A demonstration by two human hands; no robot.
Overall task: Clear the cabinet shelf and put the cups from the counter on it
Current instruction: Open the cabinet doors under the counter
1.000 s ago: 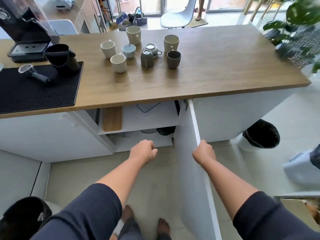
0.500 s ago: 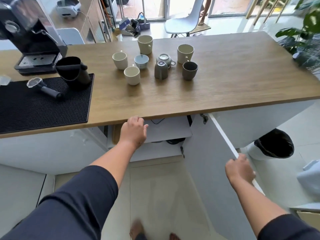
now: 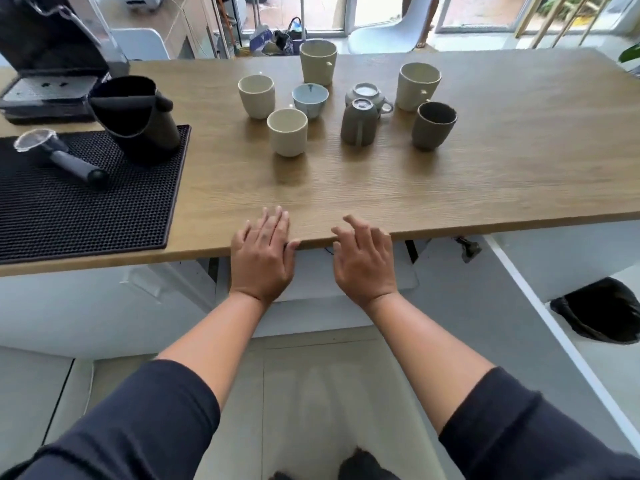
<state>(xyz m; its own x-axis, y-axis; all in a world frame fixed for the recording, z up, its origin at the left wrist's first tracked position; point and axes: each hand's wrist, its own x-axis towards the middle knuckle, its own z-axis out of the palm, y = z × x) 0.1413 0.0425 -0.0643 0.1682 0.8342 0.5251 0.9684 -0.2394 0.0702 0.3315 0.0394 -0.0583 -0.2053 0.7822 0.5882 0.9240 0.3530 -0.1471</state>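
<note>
Your left hand (image 3: 263, 258) and right hand (image 3: 363, 261) reached over the counter (image 3: 485, 174) edge, fingers straight, holding nothing. Beyond, the cups (image 3: 287, 131) stood grouped mid-counter: cream, blue, grey, one grey upturned. The shelf (image 3: 311, 271) was mostly hidden behind your hands and the wooden top; the door (image 3: 519, 323) hung open over pale floor (image 3: 311, 393)

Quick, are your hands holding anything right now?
Left hand: open, holding nothing, fingers over the brown wooden counter.
Right hand: open, fingers spread, holding nothing.
</note>
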